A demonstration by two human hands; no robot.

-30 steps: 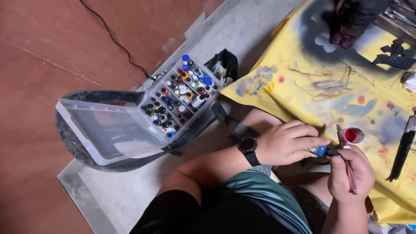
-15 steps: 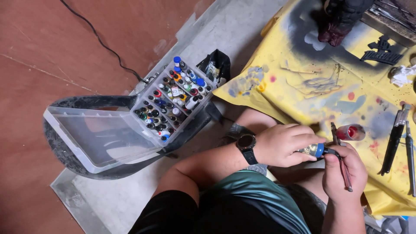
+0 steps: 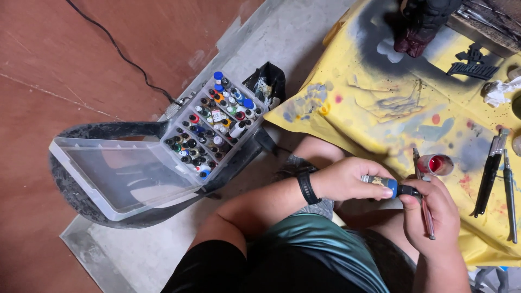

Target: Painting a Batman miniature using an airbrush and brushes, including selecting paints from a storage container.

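Observation:
My left hand [image 3: 347,178], with a black watch on its wrist, grips a small blue paint bottle [image 3: 386,185] lying sideways. My right hand [image 3: 434,214] pinches the bottle's black cap end and also holds a thin red-brown paintbrush [image 3: 424,202] between its fingers. Both hands meet just below the edge of a yellow, paint-stained cloth [image 3: 380,103]. A small cup of red paint [image 3: 437,164] stands on the cloth just above my right hand.
An open clear plastic case [image 3: 130,179] with several small paint bottles [image 3: 217,127] rests on a dark chair at left. Airbrush tools [image 3: 495,168] lie at right on the cloth. A dark figurine [image 3: 420,24] stands at the top. A black cable [image 3: 125,59] crosses the brown floor.
My view has shifted a little, so the case and cloth sit slightly differently. My hands stay together on the blue bottle, now with the right fingers closed around its cap end.

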